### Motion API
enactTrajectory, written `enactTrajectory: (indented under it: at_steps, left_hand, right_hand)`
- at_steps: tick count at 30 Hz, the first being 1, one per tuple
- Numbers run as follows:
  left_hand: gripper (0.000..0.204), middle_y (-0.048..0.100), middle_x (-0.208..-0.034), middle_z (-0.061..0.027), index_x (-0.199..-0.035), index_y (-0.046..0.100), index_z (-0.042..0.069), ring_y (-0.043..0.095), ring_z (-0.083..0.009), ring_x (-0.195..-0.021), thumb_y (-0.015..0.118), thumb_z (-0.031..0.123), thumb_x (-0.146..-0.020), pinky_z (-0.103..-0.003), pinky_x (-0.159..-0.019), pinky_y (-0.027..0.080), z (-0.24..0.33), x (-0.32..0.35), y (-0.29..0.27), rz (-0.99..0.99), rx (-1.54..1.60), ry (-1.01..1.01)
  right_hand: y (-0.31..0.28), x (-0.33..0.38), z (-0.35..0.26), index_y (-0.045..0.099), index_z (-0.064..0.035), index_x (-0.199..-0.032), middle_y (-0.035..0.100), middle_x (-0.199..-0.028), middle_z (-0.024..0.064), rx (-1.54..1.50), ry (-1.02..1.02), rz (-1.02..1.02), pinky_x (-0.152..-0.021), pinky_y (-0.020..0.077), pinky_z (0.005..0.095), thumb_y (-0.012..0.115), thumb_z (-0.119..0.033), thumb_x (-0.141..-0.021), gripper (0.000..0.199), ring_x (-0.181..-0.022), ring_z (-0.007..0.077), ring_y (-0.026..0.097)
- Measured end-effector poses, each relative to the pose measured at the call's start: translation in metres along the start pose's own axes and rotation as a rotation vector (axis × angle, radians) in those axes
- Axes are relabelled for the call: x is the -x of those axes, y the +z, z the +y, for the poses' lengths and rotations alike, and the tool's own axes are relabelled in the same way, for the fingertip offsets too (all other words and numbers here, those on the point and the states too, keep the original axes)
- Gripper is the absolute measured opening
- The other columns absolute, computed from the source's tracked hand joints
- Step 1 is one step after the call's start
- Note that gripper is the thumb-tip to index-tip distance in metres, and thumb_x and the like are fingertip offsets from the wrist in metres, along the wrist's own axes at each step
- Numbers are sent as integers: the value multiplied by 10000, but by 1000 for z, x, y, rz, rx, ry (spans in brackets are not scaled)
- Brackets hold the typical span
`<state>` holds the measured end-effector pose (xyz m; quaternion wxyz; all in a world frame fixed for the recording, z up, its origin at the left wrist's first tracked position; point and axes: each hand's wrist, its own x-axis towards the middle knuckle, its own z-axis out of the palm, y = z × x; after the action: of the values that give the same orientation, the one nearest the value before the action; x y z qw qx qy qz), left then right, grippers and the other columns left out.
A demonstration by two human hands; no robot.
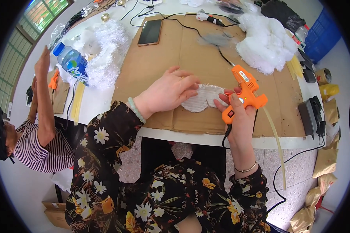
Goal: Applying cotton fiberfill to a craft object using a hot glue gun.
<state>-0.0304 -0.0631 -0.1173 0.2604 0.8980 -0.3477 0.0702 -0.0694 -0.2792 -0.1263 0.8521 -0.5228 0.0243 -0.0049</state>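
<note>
My left hand (pixel 171 91) lies flat, palm down, on a white fuzzy padded piece (pixel 203 98) that rests on a brown cardboard sheet (pixel 171 50). My right hand (pixel 237 116) grips an orange glue gun (pixel 245 91) just right of the piece, its nozzle end pointing away from me. A pale glue stick (pixel 275 136) trails from the gun's back toward me, and a black cord (pixel 226 138) hangs from its handle.
A phone (pixel 150 32) lies on the cardboard's far left. White fluffy material (pixel 266 40) is piled far right and white tinsel (pixel 107 52) far left, beside a blue bottle (pixel 72 60). A person in a striped shirt (pixel 46 151) works at left. A blue crate (pixel 321 37) stands far right.
</note>
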Motion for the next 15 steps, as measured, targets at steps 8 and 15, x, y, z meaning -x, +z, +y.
enactTrajectory:
  at_steps: [8, 15]
  left_hand:
    - [279, 630, -1039, -79, -1119, 567, 44, 523, -295, -1060, 561, 147, -860, -398, -978, 369, 9, -20, -4, 27, 8, -5]
    - [374, 630, -1053, -91, -1221, 520, 59, 496, -307, -1122, 550, 185, -870, -400, -977, 368, 14, -24, 9, -67, 209, -78]
  right_hand:
    - [-12, -1, 0, 454, -6, -1159, 552, -1034, 141, -17, -5, 36, -838, 538, 427, 525, -118, -920, 274, -946, 230, 591]
    - [-12, -3, -1, 461, -13, -1135, 551, -1022, 134, -58, 21, 66, -832, 542, 418, 522, -106, -916, 246, -932, 222, 592]
